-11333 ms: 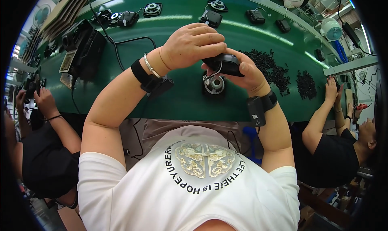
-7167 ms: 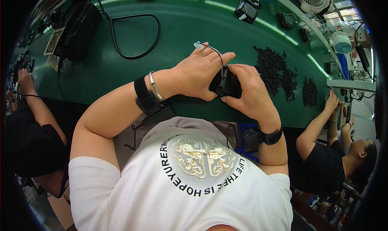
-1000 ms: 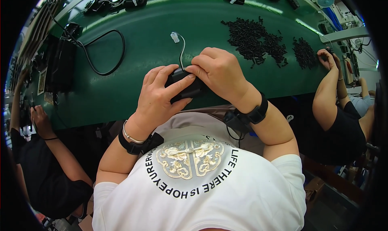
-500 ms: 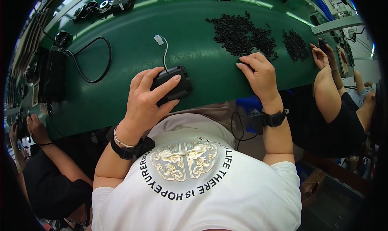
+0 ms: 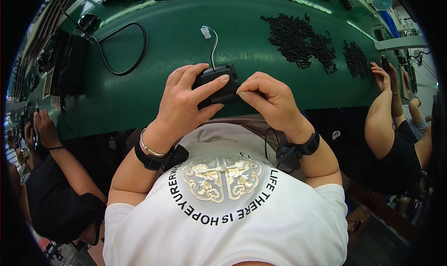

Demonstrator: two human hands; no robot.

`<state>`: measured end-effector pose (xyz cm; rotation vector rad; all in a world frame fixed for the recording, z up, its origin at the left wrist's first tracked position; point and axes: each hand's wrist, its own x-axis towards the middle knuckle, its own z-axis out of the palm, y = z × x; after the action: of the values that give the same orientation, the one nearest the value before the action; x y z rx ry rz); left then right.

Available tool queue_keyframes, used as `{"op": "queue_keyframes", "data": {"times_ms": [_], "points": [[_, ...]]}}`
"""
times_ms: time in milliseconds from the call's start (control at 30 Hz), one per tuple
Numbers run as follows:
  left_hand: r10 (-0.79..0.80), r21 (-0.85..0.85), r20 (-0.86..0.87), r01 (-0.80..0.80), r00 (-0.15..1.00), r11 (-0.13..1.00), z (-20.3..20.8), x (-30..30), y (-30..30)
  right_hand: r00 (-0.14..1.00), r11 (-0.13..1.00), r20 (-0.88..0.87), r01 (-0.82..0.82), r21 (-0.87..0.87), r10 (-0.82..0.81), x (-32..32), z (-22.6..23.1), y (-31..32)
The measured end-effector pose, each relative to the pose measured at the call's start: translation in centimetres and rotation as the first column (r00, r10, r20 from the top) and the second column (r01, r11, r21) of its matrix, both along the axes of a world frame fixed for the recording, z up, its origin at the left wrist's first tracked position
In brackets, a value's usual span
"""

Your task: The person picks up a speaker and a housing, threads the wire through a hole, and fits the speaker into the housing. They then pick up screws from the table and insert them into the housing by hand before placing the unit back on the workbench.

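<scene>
A small black box-shaped housing (image 5: 225, 90) rests at the near part of the green table (image 5: 177, 47). My left hand (image 5: 184, 96) is closed around its left side, with the index finger lying across the top and the thumb on the near side. From its far side a thin grey-white cable (image 5: 216, 46) rises to a white plug connector (image 5: 205, 32). My right hand (image 5: 272, 100) pinches thumb and forefinger together at the housing's right edge; whatever sits between those fingertips is too small to make out.
Far right lie a large pile of small black screw-like pieces (image 5: 298, 40) and a smaller pile (image 5: 356, 60). A looped black cable (image 5: 142, 47) runs beside dark equipment (image 5: 70, 63) on the left. Other people's hands show at left (image 5: 45, 128) and right (image 5: 382, 76).
My right hand has come from the near edge of the large black pile leftward to the housing's right edge. My left hand keeps its hold on the housing. The whole view has shifted slightly.
</scene>
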<state>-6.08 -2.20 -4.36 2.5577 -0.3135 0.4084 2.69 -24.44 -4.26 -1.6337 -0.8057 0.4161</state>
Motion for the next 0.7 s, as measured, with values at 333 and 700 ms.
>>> {"op": "queue_keyframes", "data": {"times_ms": [333, 700], "points": [[-0.016, -0.004, 0.001, 0.016, 1.000, 1.000, 0.0, 0.3, -0.3, 0.983, 0.993, 0.181, 0.060, -0.101, -0.041, -0.3, -0.4, 1.0], [-0.016, 0.008, -0.001, 0.016, 1.000, 1.000, 0.2, 0.1, 0.0, 0.754, 0.759, 0.410, 0.622, -0.195, -0.513, 4.8, -1.6, -6.4]]}}
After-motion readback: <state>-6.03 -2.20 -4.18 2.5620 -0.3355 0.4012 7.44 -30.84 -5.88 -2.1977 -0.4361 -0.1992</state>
